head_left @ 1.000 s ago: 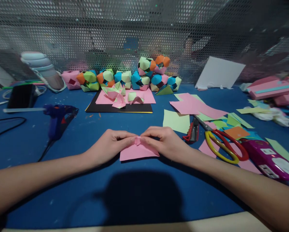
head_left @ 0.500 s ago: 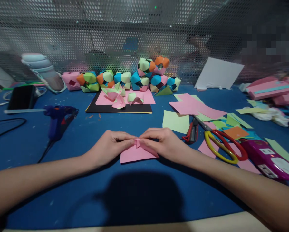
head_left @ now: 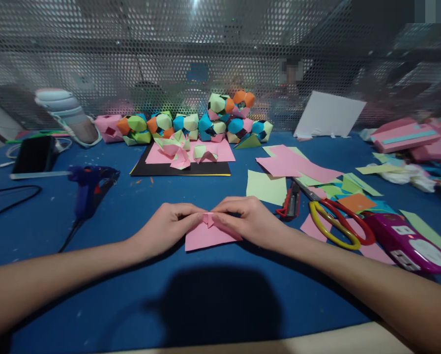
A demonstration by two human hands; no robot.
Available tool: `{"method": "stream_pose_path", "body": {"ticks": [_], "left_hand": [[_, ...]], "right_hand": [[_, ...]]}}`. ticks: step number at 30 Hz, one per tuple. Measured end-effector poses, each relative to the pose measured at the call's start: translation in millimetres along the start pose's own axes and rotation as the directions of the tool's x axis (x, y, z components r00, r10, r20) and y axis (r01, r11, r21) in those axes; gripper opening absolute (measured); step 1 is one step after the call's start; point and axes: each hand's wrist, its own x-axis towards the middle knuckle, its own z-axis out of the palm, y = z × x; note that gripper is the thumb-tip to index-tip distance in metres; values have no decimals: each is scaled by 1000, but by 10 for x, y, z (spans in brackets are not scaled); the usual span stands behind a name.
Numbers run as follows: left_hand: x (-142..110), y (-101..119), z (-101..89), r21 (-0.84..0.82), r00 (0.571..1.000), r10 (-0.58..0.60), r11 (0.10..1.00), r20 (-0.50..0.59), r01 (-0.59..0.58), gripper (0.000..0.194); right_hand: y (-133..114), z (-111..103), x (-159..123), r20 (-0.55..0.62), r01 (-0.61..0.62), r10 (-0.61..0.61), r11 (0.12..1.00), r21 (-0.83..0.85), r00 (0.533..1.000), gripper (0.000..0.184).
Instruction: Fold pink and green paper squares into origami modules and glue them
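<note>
Between my hands, low over the blue table, is a piece of pink paper with a small raised fold in the middle of its far edge. My left hand pinches the far left part, thumb on the near side and fingers behind. On the far right part my right hand has the same kind of pinch. Both thumbs point inward, close to the small fold. The paper's near edge hangs free towards me. Behind my hands, folded pink and green paper pieces rest on pink and black sheets.
Left of my hands lies a blue glue gun with its cord. To the right are a red utility knife, scissors, a purple power strip and paper scraps. Folded paper balls line the perforated metal panel.
My hands keep their pinch on the pink paper, with barely any finger movement. The whole view has shifted slightly.
</note>
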Motion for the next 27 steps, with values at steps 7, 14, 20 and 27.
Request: {"method": "stream_pose_path", "body": {"ticks": [7, 14, 20, 27], "left_hand": [[-23, -16, 15, -3, 999, 34, 999, -12, -34, 27], [-31, -31, 28, -21, 1000, 25, 999, -12, -26, 24], [-25, -27, 48, -29, 1000, -10, 1000, -6, 9, 22], [-34, -30, 46, 23, 995, 95, 995, -36, -95, 20]], "right_hand": [[-4, 10, -8, 15, -9, 8, 1000, 28, 1000, 18], [-25, 49, -16, -17, 7, -7, 999, 45, 1000, 17], [7, 66, -31, -35, 135, -138, 987, -89, 990, 21], [44, 119, -50, -22, 334, -350, 909, -251, 937, 24]]}}
